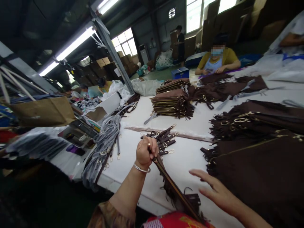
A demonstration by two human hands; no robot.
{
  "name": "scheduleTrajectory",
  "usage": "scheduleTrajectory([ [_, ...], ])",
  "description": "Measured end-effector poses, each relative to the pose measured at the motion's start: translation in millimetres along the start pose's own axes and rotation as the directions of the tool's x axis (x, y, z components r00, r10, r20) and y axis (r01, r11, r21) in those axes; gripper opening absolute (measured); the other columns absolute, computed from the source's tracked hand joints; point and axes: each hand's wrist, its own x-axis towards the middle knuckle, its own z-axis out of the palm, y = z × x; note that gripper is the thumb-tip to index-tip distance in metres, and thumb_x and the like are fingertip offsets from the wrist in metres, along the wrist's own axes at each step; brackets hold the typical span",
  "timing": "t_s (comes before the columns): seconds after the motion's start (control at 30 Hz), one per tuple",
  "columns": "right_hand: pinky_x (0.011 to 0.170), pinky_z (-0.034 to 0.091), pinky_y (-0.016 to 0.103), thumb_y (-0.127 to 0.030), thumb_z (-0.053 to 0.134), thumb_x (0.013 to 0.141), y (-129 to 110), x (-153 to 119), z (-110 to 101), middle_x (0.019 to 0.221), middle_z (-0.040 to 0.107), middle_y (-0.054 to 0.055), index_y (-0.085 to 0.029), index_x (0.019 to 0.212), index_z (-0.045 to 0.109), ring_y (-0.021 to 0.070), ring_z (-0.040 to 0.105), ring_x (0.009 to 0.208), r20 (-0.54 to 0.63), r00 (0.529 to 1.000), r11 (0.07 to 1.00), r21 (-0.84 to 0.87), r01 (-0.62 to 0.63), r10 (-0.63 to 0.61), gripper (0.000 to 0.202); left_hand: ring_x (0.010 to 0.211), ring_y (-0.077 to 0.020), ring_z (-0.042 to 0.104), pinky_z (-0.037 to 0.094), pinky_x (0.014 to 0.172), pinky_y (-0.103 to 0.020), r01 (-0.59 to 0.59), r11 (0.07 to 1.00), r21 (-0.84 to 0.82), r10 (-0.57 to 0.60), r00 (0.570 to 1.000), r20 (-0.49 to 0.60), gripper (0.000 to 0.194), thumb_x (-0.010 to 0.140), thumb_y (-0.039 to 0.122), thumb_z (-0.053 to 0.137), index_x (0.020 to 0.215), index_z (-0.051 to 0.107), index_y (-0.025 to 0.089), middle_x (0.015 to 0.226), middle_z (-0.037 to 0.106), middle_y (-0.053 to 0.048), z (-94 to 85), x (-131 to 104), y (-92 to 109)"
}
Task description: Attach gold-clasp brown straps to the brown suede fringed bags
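Note:
My left hand (146, 152) is closed round the top corner of a dark brown fringed pouch (175, 186). The pouch runs down toward my lap, its gold zipper edge facing up and its fringe hanging beside it. To the right of it, my right hand (211, 186) is open with fingers spread, touching nothing that I can see. Just beyond my left hand lie several short brown wrist straps (166, 139) with gold clasps. Close to my right hand is a pile of brown fringed pouches (258, 158).
A stack of zipped brown pouches (172, 103) stands on the white table (140, 110). Plastic-wrapped straps (104, 142) drape over the left edge near a metal post (114, 53). A co-worker in a yellow top (231, 57) sits across the table, near a blue box (180, 72).

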Motion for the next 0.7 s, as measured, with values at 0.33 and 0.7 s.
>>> scheduleTrajectory([
  [0.33,0.085,0.042,0.036,-0.045,0.067,0.084,-108,54,-59,0.083,0.070,0.002,-0.021,0.080,0.067,0.0189,0.060,0.088,0.054,0.876,0.746,-0.500,0.439,-0.479,0.024,0.042,-0.0108,0.042,0.037,0.048,-0.028,-0.144,0.983,0.118,0.018,0.704,0.710,0.067,0.080,0.080,0.041,0.049,0.037,0.021,0.044,0.046,-0.001,85.4,-23,10],
  [0.7,0.066,0.033,0.032,-0.031,0.051,0.095,-129,71,21,0.071,0.060,0.002,-0.020,0.077,0.058,0.0180,0.051,0.068,-0.288,0.847,0.695,-0.708,0.125,-0.447,0.022,0.088,-0.0225,0.060,0.048,0.082,-0.035,-0.413,0.522,0.746,0.112,0.900,0.421,0.036,0.085,0.032,0.063,0.119,0.062,0.018,0.096,0.065,-0.011,-25.2,-22,6],
])
